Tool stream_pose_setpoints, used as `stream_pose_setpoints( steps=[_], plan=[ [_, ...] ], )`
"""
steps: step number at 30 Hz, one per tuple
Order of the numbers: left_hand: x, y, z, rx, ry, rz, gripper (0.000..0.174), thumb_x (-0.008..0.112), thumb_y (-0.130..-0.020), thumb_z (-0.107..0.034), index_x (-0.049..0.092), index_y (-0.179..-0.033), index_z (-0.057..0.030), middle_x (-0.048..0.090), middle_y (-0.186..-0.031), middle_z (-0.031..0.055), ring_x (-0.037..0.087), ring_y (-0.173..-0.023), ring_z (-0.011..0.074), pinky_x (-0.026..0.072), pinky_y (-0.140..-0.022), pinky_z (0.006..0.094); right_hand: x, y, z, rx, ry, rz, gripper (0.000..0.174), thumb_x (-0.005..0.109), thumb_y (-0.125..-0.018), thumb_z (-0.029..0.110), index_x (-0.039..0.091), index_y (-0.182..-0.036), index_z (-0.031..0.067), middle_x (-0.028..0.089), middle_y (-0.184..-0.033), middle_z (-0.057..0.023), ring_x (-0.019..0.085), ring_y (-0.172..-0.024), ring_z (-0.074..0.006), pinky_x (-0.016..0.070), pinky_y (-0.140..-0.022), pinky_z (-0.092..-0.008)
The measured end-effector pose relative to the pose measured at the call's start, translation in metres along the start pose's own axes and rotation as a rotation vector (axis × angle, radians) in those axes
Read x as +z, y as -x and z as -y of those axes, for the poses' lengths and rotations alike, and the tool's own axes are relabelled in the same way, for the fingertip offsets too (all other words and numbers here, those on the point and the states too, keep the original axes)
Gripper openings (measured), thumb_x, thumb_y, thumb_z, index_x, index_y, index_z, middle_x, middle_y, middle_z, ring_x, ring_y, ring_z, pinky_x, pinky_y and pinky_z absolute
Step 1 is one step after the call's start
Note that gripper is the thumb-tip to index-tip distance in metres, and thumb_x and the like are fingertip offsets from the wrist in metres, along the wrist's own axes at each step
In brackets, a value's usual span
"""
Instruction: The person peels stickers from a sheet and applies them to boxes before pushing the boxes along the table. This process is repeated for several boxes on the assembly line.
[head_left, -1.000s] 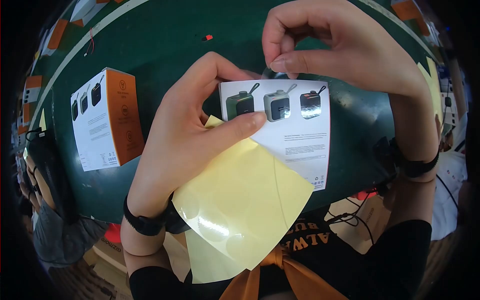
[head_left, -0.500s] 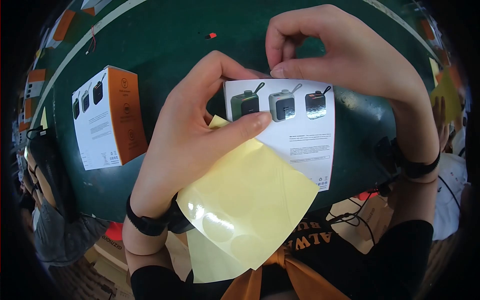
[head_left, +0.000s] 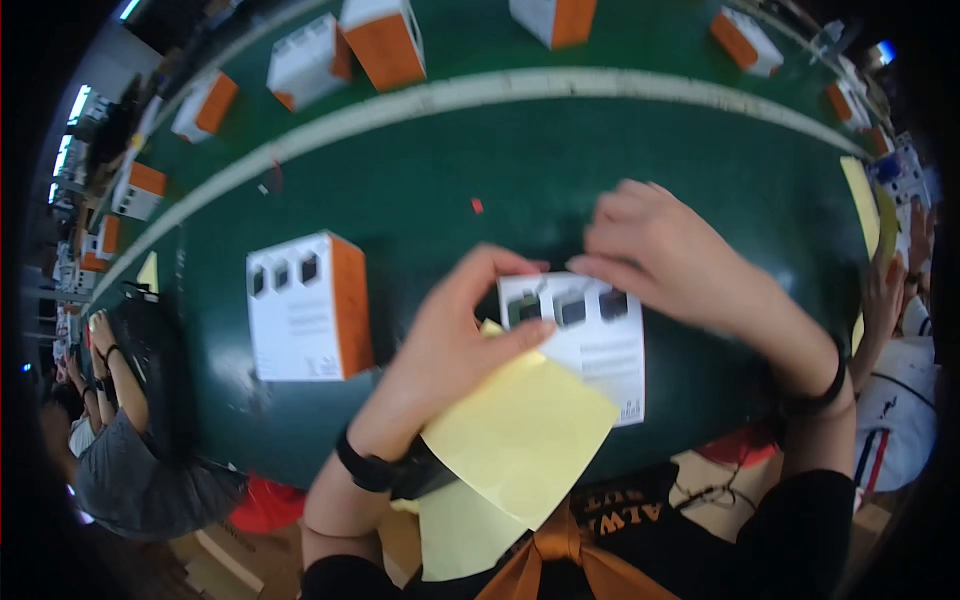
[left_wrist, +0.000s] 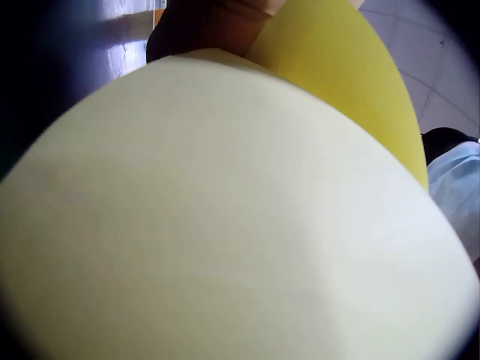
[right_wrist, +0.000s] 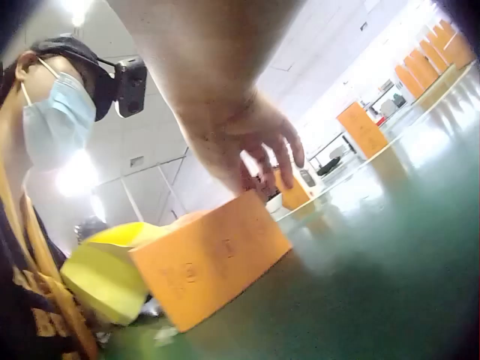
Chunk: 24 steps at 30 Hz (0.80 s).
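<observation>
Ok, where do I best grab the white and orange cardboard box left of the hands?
Probably from above, across the white and orange cardboard box: thumb on its flat orange side panel, fingers on the opposite side. It sits alone on the green table, with open space either side.

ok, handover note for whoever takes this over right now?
Left grip: holds the box on the table, thumb on its printed face; the yellow sheet sticks out from under that hand.
Right grip: fingers straight, pressing the box's top edge.
Second box stands to the left, apart.
Done: cannot tell; the fingers cover that edge.
Left: probably check the top edge, then set the box aside.
</observation>
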<state>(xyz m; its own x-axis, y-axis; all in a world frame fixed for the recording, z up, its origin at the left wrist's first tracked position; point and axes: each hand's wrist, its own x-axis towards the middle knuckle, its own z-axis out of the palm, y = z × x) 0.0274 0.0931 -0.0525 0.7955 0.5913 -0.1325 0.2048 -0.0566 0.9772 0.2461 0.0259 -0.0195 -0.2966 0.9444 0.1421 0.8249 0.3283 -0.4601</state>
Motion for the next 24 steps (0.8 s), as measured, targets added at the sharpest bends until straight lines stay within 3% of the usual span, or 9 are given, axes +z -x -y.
stream_pose_setpoints(
  steps=[1, 3, 5, 6, 12, 17, 18, 22, 24],
  plan=[
    [0.001, 0.001, 0.001, 0.093, -0.048, -0.034, 0.04, 0.07, -0.077, -0.006, 0.051, -0.113, -0.0026, 0.058, -0.112, 0.0076, 0.056, -0.099, 0.0142, 0.0456, -0.081, 0.0258, -0.01, 0.008, 0.009, 0.016, 0.207, -0.01, 0.021, 0.067, -0.08, 0.023, 0.06, -0.08, 0.003, 0.054, -0.082, -0.0088, 0.054, -0.085, -0.0286, 0.0414, -0.068, -0.0448],
    [-0.003, 0.012, -0.019, 0.152, -0.093, -0.099, 0.041, 0.068, -0.079, -0.004, 0.051, -0.117, -0.0034, 0.055, -0.121, 0.007, 0.06, -0.092, 0.0131, 0.0486, -0.074, 0.0246, -0.016, 0.024, 0.034, -0.055, 0.193, -0.032, 0.038, 0.069, -0.077, 0.034, 0.061, -0.098, 0.0038, 0.055, -0.103, -0.013, 0.05, -0.104, -0.0335, 0.0421, -0.08, -0.0487],
    [-0.01, 0.028, -0.046, 0.0, 0.191, -0.261, 0.039, 0.066, -0.081, -0.001, 0.051, -0.118, -0.0032, 0.054, -0.123, 0.0065, 0.062, -0.076, 0.0086, 0.0493, -0.061, 0.0201, -0.01, 0.038, 0.068, -0.122, 0.217, 0.125, 0.069, 0.069, -0.073, 0.046, 0.05, -0.122, 0.002, 0.047, -0.124, -0.0194, 0.045, -0.118, -0.0376, 0.0395, -0.092, -0.0513],
    [-0.014, 0.033, -0.047, 0.068, 0.124, -0.321, 0.034, 0.063, -0.082, 0.002, 0.053, -0.114, -0.0018, 0.058, -0.118, 0.0055, 0.062, -0.065, 0.005, 0.0468, -0.052, 0.016, -0.002, 0.041, 0.07, -0.133, 0.369, 0.209, 0.09, 0.071, -0.067, 0.053, 0.037, -0.136, 0.0059, 0.039, -0.135, -0.0205, 0.038, -0.126, -0.038, 0.0342, -0.1, -0.0536],
    [-0.026, 0.05, -0.039, 0.092, 0.237, -0.266, 0.024, 0.063, -0.081, 0.005, 0.057, -0.103, 0.0011, 0.064, -0.101, 0.0077, 0.064, -0.07, 0.0074, 0.05, -0.056, 0.0174, -0.009, -0.003, 0.001, -0.123, 0.413, 0.048, 0.091, 0.076, -0.061, 0.046, 0.039, -0.137, 0.0112, 0.037, -0.135, -0.0209, 0.038, -0.124, -0.0397, 0.0318, -0.102, -0.0513],
    [-0.028, 0.043, -0.021, 0.038, 0.214, -0.116, 0.026, 0.061, -0.079, 0.006, 0.056, -0.103, 0.0024, 0.063, -0.101, 0.0132, 0.062, -0.095, 0.0158, 0.0512, -0.072, 0.0224, -0.025, -0.083, -0.094, -0.07, 0.568, -0.169, 0.065, 0.069, -0.073, 0.038, 0.048, -0.133, 0.025, 0.049, -0.125, -0.0134, 0.043, -0.117, -0.0344, 0.0359, -0.1, -0.0451],
    [-0.028, 0.043, -0.025, -0.03, 0.207, -0.089, 0.024, 0.061, -0.08, 0.005, 0.057, -0.103, 0.0029, 0.063, -0.1, 0.0125, 0.063, -0.092, 0.0154, 0.0516, -0.068, 0.0218, -0.03, -0.1, -0.104, -0.006, 0.553, -0.16, 0.059, 0.069, -0.076, 0.034, 0.05, -0.131, 0.0266, 0.053, -0.121, -0.0113, 0.045, -0.115, -0.0327, 0.0369, -0.099, -0.0421],
    [-0.026, 0.044, -0.018, 0.066, 0.204, -0.054, 0.023, 0.061, -0.08, 0.007, 0.058, -0.103, 0.0032, 0.063, -0.1, 0.012, 0.063, -0.091, 0.0146, 0.0526, -0.068, 0.022, -0.023, -0.16, -0.147, 0.235, 0.635, -0.144, 0.049, 0.065, -0.079, 0.018, 0.054, -0.126, 0.0231, 0.054, -0.118, -0.0129, 0.05, -0.106, -0.0313, 0.0434, -0.093, -0.0424],
    [-0.028, 0.045, -0.016, 0.061, 0.179, -0.06, 0.023, 0.062, -0.08, 0.007, 0.058, -0.103, 0.003, 0.063, -0.1, 0.0116, 0.063, -0.092, 0.0147, 0.0526, -0.07, 0.0224, -0.013, -0.178, -0.165, 0.268, 0.701, -0.309, 0.045, 0.061, -0.078, 0.01, 0.057, -0.122, 0.0148, 0.054, -0.118, -0.015, 0.051, -0.107, -0.0323, 0.0437, -0.093, -0.0441]
  ],
)
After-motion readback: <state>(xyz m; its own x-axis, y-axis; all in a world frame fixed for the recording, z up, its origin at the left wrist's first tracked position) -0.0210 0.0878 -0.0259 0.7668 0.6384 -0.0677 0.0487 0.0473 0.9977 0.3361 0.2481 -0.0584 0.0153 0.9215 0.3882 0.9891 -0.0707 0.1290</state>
